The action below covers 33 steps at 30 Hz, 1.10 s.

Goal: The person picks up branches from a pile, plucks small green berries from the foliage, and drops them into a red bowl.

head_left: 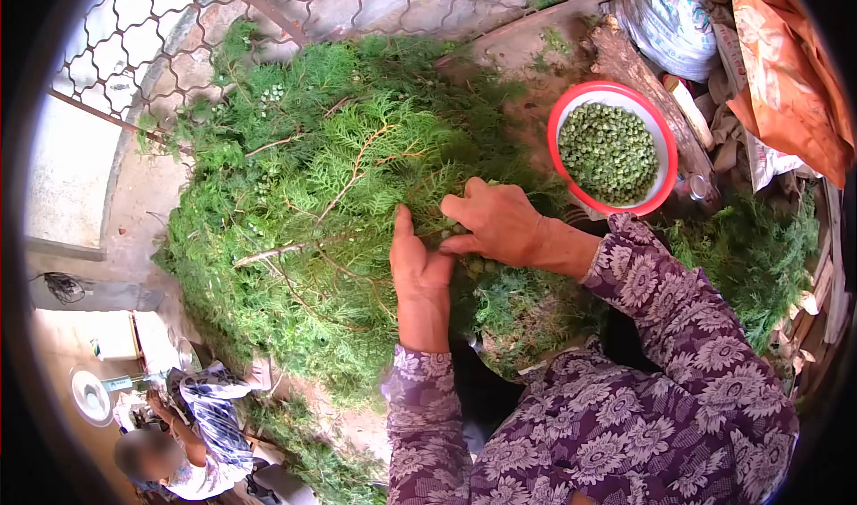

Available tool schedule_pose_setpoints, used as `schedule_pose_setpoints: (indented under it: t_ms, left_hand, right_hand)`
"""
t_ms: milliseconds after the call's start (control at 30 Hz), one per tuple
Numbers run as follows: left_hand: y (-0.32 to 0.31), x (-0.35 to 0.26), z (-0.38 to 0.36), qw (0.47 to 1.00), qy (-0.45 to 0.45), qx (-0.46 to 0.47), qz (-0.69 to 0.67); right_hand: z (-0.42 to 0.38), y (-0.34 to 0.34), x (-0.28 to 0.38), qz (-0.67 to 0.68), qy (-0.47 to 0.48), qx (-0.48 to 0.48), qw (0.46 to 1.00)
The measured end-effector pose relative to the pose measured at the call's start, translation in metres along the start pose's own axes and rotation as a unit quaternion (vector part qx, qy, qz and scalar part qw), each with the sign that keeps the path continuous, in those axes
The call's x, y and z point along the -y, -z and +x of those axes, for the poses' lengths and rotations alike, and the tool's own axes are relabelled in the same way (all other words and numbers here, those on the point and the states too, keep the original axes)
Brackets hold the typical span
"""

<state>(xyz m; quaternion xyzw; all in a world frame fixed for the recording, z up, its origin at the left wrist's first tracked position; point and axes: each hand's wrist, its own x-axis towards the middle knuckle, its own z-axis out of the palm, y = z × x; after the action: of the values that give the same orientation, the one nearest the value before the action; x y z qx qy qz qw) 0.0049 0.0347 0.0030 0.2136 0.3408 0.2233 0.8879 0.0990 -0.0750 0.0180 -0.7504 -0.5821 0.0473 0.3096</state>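
Observation:
A big heap of green cypress-like branches lies in front of me. My left hand rests flat on the foliage and holds a sprig down near the middle. My right hand is closed over small green berries on that sprig, fingertips pinched right beside my left thumb. A white bowl with a red rim stands to the upper right, filled with several picked green berries. Both my arms wear purple flowered sleeves.
A metal lattice fence runs behind the heap. Sacks and orange cloth pile up at the right, with more stripped greenery below them. Another person sits at the lower left near a small fan.

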Motion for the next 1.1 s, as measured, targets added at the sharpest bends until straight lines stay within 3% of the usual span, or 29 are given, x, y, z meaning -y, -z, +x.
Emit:
schedule_pose_setpoints:
  t_ms: [433, 800, 1100]
  left_hand:
    - [0.005, 0.003, 0.005, 1.0, 0.0, -0.018, -0.001]
    - [0.005, 0.004, 0.005, 1.0, 0.02, 0.004, -0.014]
    - [0.003, 0.003, 0.005, 0.999, 0.035, 0.02, -0.022]
  right_hand:
    - [0.0, -0.007, 0.0, -0.009, 0.014, -0.029, 0.999]
    - [0.002, -0.001, -0.011, 0.061, 0.034, 0.006, 0.998]
    - [0.003, 0.002, -0.015, 0.034, 0.027, 0.027, 0.999]
